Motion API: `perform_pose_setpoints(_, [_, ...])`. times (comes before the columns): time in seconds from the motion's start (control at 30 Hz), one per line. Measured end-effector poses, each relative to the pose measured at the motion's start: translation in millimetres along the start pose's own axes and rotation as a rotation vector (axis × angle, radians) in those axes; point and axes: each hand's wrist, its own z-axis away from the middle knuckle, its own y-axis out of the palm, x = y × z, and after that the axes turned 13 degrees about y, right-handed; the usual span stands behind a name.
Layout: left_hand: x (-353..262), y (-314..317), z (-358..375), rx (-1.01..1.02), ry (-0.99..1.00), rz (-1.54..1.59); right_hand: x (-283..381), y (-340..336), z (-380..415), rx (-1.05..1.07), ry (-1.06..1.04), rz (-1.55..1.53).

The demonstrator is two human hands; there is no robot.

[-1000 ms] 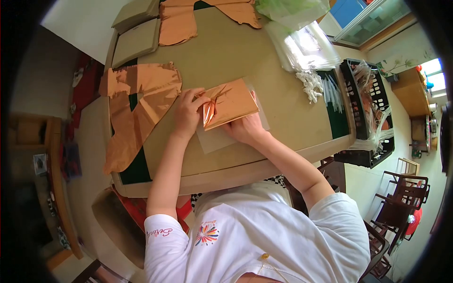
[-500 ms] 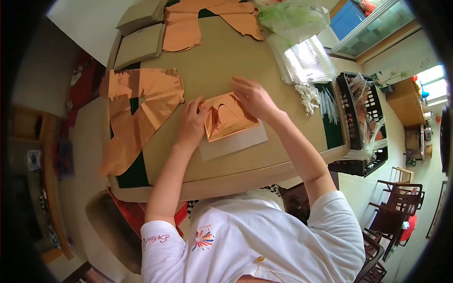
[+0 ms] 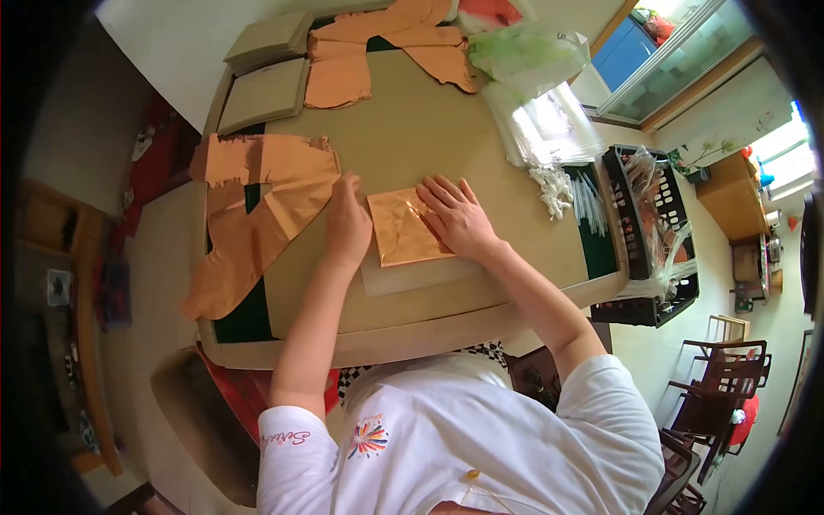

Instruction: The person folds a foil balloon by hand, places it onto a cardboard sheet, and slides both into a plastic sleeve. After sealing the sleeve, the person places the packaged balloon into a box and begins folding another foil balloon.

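Observation:
A square of shiny copper-coloured foil [image 3: 396,233] lies on the table in front of me. A pale sheet [image 3: 412,279] shows from under its near edge. My right hand [image 3: 459,215] rests flat on the foil's right part, fingers stretched out. Just beyond the foil's left edge is my left hand [image 3: 348,225], turned on its side with its fingers drawn together. Anything between those fingers is hidden. Left of that hand lies a large, torn-edged copper foil sheet [image 3: 287,193].
More copper foil [image 3: 339,77] lies at the back beside stacked greyish boards [image 3: 262,94]. Clear plastic bags [image 3: 549,124], a white stringy bundle [image 3: 552,193] and clear sticks [image 3: 589,204] sit on the right. A black crate [image 3: 639,223] stands past the table's right edge.
My right hand has come down flat onto the foil square, which now looks smoother. My left hand has moved left, off the foil's edge. The view has shifted slightly.

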Motion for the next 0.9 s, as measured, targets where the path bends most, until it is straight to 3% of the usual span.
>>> perform_pose_setpoints(0.07, [-28.2,5.3,-9.9,0.067,0.11,-0.162,1.9,-1.3,1.9,0.004,0.001,-0.003])
perform_pose_setpoints(0.17, [-27.4,62.5,-0.1,0.169,0.207,-0.319,2.9,-3.7,1.3,-0.002,-0.008,0.005])
perform_pose_setpoints(0.43, [-38.7,53.7,20.5,0.343,0.137,-0.445,0.0,-3.0,1.4,-0.05,-0.026,-0.062])
perform_pose_setpoints(0.53, [-43.6,51.3,16.5,0.36,0.126,-0.472,-21.8,-10.9,-11.8,-0.184,0.204,-0.51])
perform_pose_setpoints(0.57, [-44.2,49.8,16.7,0.363,0.13,-0.476,-33.1,-19.3,-14.2,-0.268,0.262,-0.332])
perform_pose_setpoints(0.67, [-41.9,50.2,18.4,0.36,0.146,-0.487,-48.1,-35.3,-18.8,0.049,0.37,-0.286])
perform_pose_setpoints(0.9, [-29.4,47.1,20.1,0.311,0.232,-0.477,-58.2,-16.7,-38.7,0.067,0.341,-0.301])
